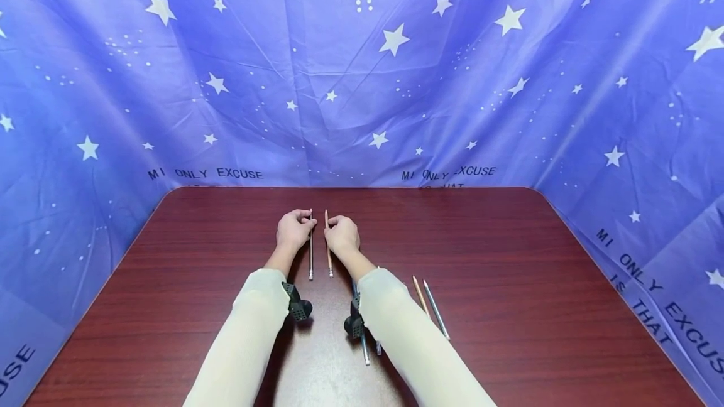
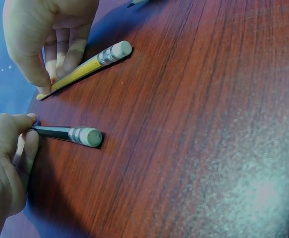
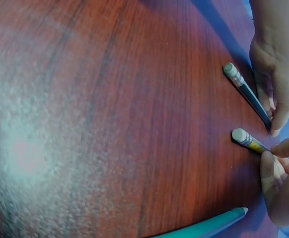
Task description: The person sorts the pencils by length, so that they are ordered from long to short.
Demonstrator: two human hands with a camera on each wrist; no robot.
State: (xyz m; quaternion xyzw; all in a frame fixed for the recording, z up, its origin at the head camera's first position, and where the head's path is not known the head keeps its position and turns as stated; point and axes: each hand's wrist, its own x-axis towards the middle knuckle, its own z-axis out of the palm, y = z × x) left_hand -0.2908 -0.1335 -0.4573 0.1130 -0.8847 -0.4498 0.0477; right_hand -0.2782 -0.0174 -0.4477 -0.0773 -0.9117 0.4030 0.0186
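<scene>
Two pencils lie side by side on the table, erasers toward me, in the head view. My left hand (image 1: 293,231) pinches the black pencil (image 1: 311,256) near its far end. To its right, the fingers and thumb of my right hand (image 1: 342,235) are at the far part of the yellow pencil (image 1: 329,259), pinching it. In the left wrist view, the white eraser of the black pencil (image 2: 55,132) points away from the hand. The yellow pencil (image 3: 256,145) shows mostly its eraser end in the right wrist view, the rest being covered by fingers.
Under and beside my right forearm lie a blue pencil (image 1: 364,347) and another pencil end (image 1: 379,348), partly hidden by the sleeve. Farther right are an orange-brown pencil (image 1: 421,296) and a blue-grey pencil (image 1: 437,311). A starry blue curtain (image 1: 339,68) surrounds the reddish-brown table (image 1: 198,237).
</scene>
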